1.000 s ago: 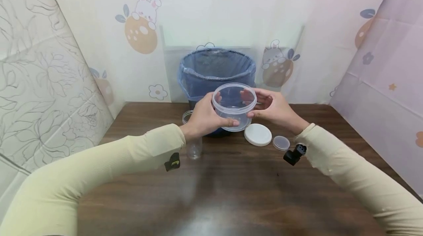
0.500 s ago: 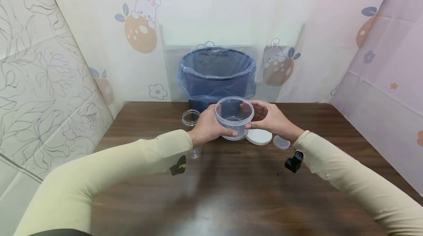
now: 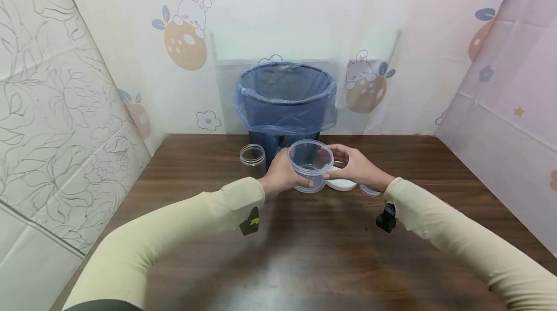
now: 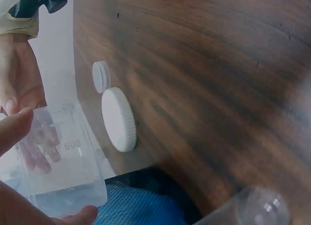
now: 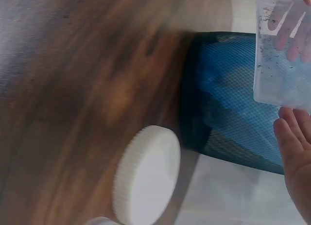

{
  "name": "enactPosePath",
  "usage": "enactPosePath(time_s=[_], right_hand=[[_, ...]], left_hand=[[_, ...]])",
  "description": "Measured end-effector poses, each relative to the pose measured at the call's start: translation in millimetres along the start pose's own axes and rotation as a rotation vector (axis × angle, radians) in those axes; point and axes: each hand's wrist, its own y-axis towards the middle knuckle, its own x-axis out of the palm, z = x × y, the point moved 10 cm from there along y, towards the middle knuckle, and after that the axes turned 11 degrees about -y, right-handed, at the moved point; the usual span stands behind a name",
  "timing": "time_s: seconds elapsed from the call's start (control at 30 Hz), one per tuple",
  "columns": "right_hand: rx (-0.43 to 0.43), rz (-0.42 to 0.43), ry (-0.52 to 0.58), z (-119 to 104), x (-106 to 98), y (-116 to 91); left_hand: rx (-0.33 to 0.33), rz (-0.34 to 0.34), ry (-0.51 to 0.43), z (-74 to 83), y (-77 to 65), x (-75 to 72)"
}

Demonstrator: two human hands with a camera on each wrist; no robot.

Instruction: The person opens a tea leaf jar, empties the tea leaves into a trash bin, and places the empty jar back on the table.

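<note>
Both hands hold a clear round plastic tub point(image 3: 317, 186) upright a little above the table, with its wide mouth uncovered. My left hand point(image 3: 280, 171) grips its left side, thumb along the front wall. On the other side, my right hand point(image 3: 359, 166) has its thumb at the front near the rim and its fingers behind. A "600" marking shows on the tub's wall point(image 4: 73, 159) in the left wrist view. Dark specks dot the tub point(image 5: 272, 64) in the right wrist view. Just beyond the right hand lies a white ribbed lid point(image 4: 118, 119), partly covered in the head view.
A mesh bin point(image 3: 285, 141) with a blue bag stands behind the hands. Left of it is a clear jar point(image 3: 252, 156) without a lid, its lower part behind the left arm. A small translucent lid point(image 4: 100, 77) lies beside the white one. Patterned cloth hangs around the table.
Both hands have lowered the tub toward the table and drawn it slightly nearer. The bin's mesh side and the jar's top have come into fuller view.
</note>
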Motion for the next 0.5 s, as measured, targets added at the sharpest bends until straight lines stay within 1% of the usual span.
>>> enactPosePath(time_s=[0.13,0.23,0.37,0.5], right_hand=[[-0.016,-0.019,0.001,10.2,12.2,-0.9],[-0.019,-0.042,-0.009,18.1,23.5,-0.2],[-0.016,-0.059,-0.012,25.5,34.5,1.0],[-0.002,-0.078,0.013,29.7,41.3,0.2]], left_hand=[[-0.070,0.055,-0.001,-24.1,-7.2,3.1],[-0.138,0.101,0.017,-44.0,-13.9,3.6],[-0.167,0.133,0.015,-60.7,-17.6,3.9],[-0.185,0.133,0.021,-69.9,-18.7,5.0]])
